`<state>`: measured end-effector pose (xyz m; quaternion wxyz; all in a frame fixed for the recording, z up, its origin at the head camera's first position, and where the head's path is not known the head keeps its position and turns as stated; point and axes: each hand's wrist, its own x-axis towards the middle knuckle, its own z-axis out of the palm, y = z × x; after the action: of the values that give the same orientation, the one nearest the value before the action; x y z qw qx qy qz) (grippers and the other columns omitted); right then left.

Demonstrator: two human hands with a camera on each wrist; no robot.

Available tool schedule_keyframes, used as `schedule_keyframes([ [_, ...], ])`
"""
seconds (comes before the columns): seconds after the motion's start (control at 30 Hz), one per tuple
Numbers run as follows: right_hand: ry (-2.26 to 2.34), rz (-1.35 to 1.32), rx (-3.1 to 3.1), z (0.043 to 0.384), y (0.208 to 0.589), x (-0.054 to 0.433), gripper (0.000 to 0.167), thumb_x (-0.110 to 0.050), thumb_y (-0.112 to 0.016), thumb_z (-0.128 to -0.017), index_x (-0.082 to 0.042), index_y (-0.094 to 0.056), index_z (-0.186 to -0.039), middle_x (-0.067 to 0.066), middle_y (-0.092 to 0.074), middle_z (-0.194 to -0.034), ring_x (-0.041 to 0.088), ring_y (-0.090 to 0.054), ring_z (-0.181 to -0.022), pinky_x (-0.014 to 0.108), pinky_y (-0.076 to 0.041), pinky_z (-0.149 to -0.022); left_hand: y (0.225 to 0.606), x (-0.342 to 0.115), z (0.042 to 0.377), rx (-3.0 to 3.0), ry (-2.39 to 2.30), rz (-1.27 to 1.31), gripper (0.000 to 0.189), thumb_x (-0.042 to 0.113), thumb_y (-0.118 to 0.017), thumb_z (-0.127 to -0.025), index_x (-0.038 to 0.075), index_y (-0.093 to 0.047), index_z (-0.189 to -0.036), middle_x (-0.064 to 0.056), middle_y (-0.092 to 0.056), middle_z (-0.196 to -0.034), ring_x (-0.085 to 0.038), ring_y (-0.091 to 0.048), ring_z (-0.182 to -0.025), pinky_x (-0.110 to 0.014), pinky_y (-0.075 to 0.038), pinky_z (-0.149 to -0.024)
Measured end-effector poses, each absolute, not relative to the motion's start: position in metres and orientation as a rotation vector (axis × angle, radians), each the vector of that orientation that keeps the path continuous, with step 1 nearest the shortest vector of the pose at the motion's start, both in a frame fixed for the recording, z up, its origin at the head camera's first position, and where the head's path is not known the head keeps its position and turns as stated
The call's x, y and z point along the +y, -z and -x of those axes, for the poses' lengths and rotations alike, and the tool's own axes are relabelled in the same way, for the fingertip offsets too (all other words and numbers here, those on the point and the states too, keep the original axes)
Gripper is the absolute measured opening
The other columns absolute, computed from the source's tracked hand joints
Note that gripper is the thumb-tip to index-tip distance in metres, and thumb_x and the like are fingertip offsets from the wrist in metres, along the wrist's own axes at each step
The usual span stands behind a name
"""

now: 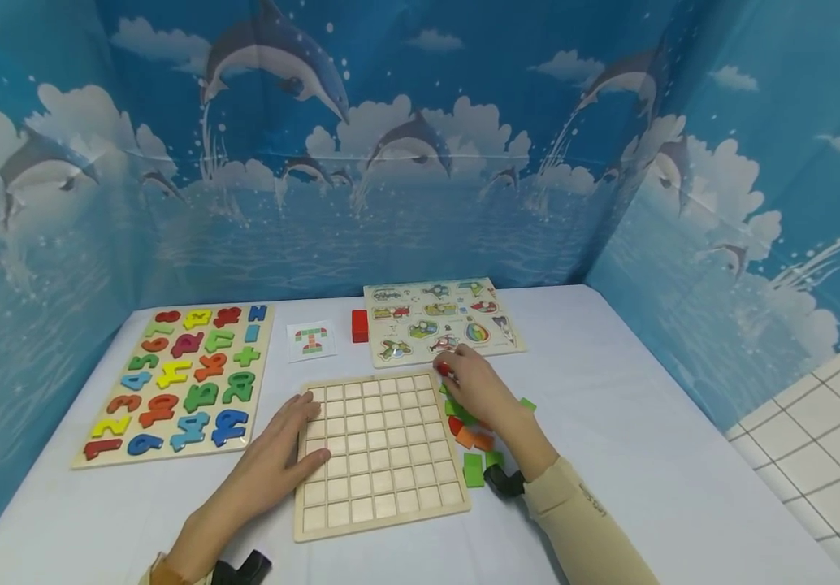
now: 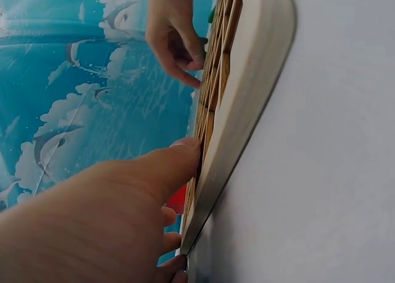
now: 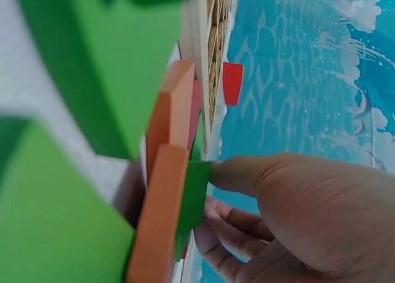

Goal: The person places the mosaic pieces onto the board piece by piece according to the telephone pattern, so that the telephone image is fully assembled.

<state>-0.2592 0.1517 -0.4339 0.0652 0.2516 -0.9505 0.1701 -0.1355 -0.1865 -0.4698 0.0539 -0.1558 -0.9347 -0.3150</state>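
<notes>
A square wooden grid board (image 1: 372, 524) lies in front of me. My left hand (image 1: 274, 459) rests on its left edge, fingers spread over the rim; the left wrist view shows the thumb (image 2: 179, 162) pressing the edge. At the board's upper right corner, my right hand (image 1: 474, 386) bends its fingers around a small red block (image 1: 445, 370). In the right wrist view the fingertips are partly hidden behind a green block (image 3: 194, 193). Below this hand lie loose green blocks (image 1: 474, 471) and orange blocks (image 1: 483, 442), beside the board's right edge.
A number puzzle board (image 1: 259, 390) lies at left. Behind the grid board are a pattern card (image 1: 312, 340), a red box-shaped piece (image 1: 359, 326) and a picture puzzle board (image 1: 456, 313). A dolphin-print curtain (image 1: 405, 219) stands behind the white table (image 1: 625, 463).
</notes>
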Motion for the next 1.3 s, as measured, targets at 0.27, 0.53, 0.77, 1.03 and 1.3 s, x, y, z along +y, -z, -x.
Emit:
schedule_keyframes([
  [0.27,-0.549,-0.704,-2.854,0.260,0.433,0.153,0.021,-0.003,-0.078,-0.094,-0.006,-0.072,-0.115,0.012,-0.065,-0.108,0.024,-0.066,-0.093,0.039,-0.062,-0.086,0.466,-0.186,0.135,-2.825,0.925,0.405,0.067,0.034,-0.077,-0.096,0.008,-0.051,-0.152,-0.018,-0.036,-0.169,-0.041,-0.036,-0.155,-0.062,-0.041,-0.118],
  [0.53,-0.613,-0.662,-2.903,0.264,0.435,0.153,0.023,-0.006,-0.077,-0.096,-0.005,-0.073,-0.118,0.010,-0.066,-0.102,0.023,-0.068,-0.092,0.038,-0.062,-0.084,0.468,-0.189,0.138,-2.782,0.951,0.416,0.055,0.035,-0.082,-0.089,0.016,-0.063,-0.137,-0.017,-0.040,-0.166,-0.043,-0.039,-0.153,-0.065,-0.044,-0.114],
  [0.77,-0.767,-0.588,-2.919,0.268,0.438,0.153,0.015,-0.008,-0.078,-0.095,-0.004,-0.072,-0.109,0.007,-0.065,-0.096,0.018,-0.060,-0.085,0.035,-0.057,-0.080,0.470,-0.189,0.140,-2.789,1.019,0.376,0.051,0.034,-0.084,-0.086,0.020,-0.063,-0.130,-0.016,-0.040,-0.167,-0.044,-0.036,-0.154,-0.068,-0.041,-0.115],
  [1.03,-0.842,-0.564,-2.920,0.268,0.438,0.156,0.015,-0.009,-0.081,-0.093,-0.005,-0.071,-0.105,0.008,-0.064,-0.096,0.019,-0.058,-0.083,0.032,-0.054,-0.077,0.469,-0.188,0.139,-2.793,1.027,0.374,0.050,0.033,-0.083,-0.087,0.018,-0.063,-0.131,-0.016,-0.039,-0.167,-0.045,-0.036,-0.154,-0.069,-0.041,-0.115],
  [1.3,-0.853,-0.649,-2.984,0.268,0.432,0.159,0.019,-0.011,-0.081,-0.094,-0.006,-0.074,-0.110,0.007,-0.068,-0.099,0.017,-0.060,-0.086,0.034,-0.056,-0.082,0.469,-0.189,0.140,-2.807,1.020,0.367,0.049,0.033,-0.083,-0.088,0.019,-0.063,-0.131,-0.016,-0.038,-0.168,-0.045,-0.036,-0.154,-0.069,-0.041,-0.115],
])
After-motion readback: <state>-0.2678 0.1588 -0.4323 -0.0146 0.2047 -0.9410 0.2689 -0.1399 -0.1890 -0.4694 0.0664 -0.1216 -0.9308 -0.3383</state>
